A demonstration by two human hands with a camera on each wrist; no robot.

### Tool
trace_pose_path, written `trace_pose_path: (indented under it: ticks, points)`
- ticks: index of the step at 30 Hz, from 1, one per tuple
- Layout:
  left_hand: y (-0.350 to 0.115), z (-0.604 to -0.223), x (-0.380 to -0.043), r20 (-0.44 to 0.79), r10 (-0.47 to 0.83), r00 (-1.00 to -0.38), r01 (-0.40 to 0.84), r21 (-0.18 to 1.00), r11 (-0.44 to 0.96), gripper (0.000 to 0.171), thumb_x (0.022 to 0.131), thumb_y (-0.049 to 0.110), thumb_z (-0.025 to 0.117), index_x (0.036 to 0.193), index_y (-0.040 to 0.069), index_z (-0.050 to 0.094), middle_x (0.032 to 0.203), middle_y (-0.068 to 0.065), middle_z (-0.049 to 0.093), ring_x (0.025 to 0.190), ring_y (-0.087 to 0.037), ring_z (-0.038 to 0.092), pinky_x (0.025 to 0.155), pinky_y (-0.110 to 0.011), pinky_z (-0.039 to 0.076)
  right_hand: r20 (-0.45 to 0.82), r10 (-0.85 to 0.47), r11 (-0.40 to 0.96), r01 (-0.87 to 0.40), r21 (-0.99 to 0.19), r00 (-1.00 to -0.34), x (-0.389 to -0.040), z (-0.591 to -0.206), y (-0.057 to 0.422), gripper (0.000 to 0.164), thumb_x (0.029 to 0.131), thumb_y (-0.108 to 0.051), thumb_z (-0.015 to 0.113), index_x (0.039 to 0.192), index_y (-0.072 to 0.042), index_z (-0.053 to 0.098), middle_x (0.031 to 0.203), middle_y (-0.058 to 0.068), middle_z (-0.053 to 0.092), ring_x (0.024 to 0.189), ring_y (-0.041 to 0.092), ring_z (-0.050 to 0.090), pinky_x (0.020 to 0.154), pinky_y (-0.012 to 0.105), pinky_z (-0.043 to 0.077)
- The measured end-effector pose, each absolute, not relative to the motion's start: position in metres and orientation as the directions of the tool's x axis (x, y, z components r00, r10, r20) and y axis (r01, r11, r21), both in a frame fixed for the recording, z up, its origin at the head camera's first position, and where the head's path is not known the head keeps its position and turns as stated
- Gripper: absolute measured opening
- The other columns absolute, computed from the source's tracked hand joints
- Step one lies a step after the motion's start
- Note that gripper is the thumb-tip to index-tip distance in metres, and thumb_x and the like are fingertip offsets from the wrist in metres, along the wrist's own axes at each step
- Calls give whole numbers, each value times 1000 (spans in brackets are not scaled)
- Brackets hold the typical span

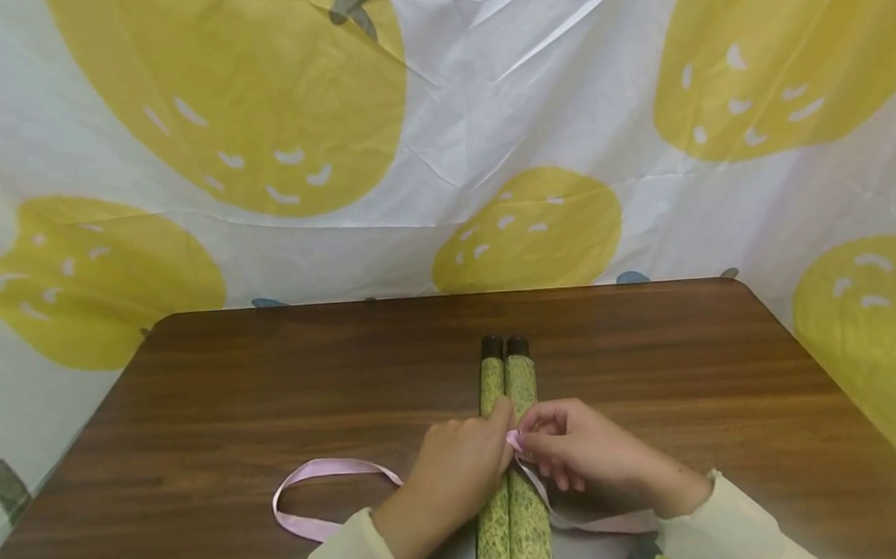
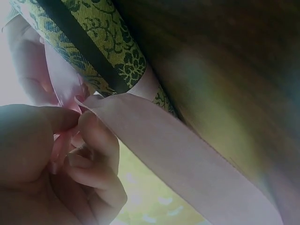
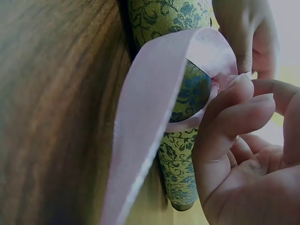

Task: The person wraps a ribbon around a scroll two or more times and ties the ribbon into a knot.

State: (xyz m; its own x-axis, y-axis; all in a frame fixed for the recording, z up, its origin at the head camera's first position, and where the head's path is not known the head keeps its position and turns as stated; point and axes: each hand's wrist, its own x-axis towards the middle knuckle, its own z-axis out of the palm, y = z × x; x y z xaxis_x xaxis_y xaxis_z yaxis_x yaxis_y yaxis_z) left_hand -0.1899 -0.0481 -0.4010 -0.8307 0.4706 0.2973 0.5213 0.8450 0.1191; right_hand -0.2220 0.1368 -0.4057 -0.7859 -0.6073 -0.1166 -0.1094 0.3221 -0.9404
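Observation:
A scroll lies lengthwise on the table as two side-by-side rolls, covered in yellow-green brocade with dark floral patterning and dark end knobs. A pink ribbon passes around it and is crossed or looped on top. My left hand lies over the left roll, its thumb and fingers pinching the ribbon at the crossing, as the left wrist view shows. From the right, my right hand pinches the ribbon at the same spot between thumb and forefinger. Fingers partly hide the crossing, so its exact form cannot be made out.
One ribbon tail curves in a loop on the brown wooden table at left; another tail trails right, near a small dark and yellow object by the right sleeve. A fruit-patterned curtain hangs behind the table.

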Motion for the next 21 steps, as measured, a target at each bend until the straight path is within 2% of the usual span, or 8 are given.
trace_pose_path:
  ticks: [3,8,16,21]
  points:
    - [-48,-403,-189,293,473,-831,521,108,847,19,95,30,49,92,11,48,53,3,50,42,-12,42,35,-26,36,-133,-605,330,-96,-939,-785,-222,-409,137,23,92,-27,59,97,-5,66,58,4,57,39,12,46,31,19,37]
    - [-48,-404,-190,316,462,-829,518,121,846,19,95,31,49,90,12,49,55,2,51,43,-13,46,35,-28,37,-96,-592,319,-124,-940,-800,-224,-410,137,23,90,-28,61,92,-6,67,59,4,56,39,11,45,32,18,36]
    - [-53,-393,-194,372,419,-828,520,232,822,13,88,30,59,84,19,64,73,6,66,55,-10,55,46,-31,48,-24,-582,249,-150,-957,-813,-227,-409,141,20,91,-19,61,91,0,64,59,6,54,40,10,45,33,16,35]
    - [-61,-383,-197,386,379,-841,502,297,812,12,84,26,62,82,17,69,73,5,67,53,-8,53,44,-27,45,-8,-565,239,-155,-959,-825,-228,-406,142,17,89,-15,63,90,2,62,59,9,55,40,10,45,33,16,35]
